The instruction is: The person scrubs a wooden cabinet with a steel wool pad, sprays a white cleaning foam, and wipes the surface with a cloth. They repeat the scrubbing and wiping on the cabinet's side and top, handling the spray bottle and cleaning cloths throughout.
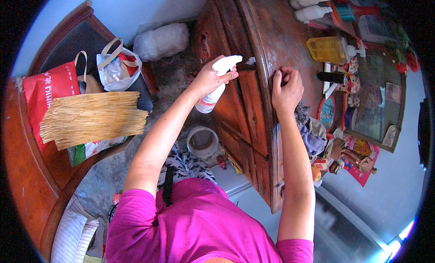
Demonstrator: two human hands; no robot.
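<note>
We have a spray bottle [209, 101] in our left hand [213, 79] at twelve o'clock. Our right hand [288, 91] is at two, by the edge of the dresser [272, 27]. Past it, a pump bottle [326, 50] sits on the dresser, and cloths [313, 135] lie at three. At nine, straw mats [93, 118] lie on a shopping bag [55, 84]. Near the middle, toward seven, a bucket [204, 154] stands on the floor [168, 84].

You had one spray bottle [212, 99] in your left hand [209, 81], one wooden cabinet [253, 104] at your right hand [289, 91]! Past that hand came one yellow pump bottle [325, 50]; below the left hand, one bucket [201, 153]; left of it, one white tote bag [118, 85]!
</note>
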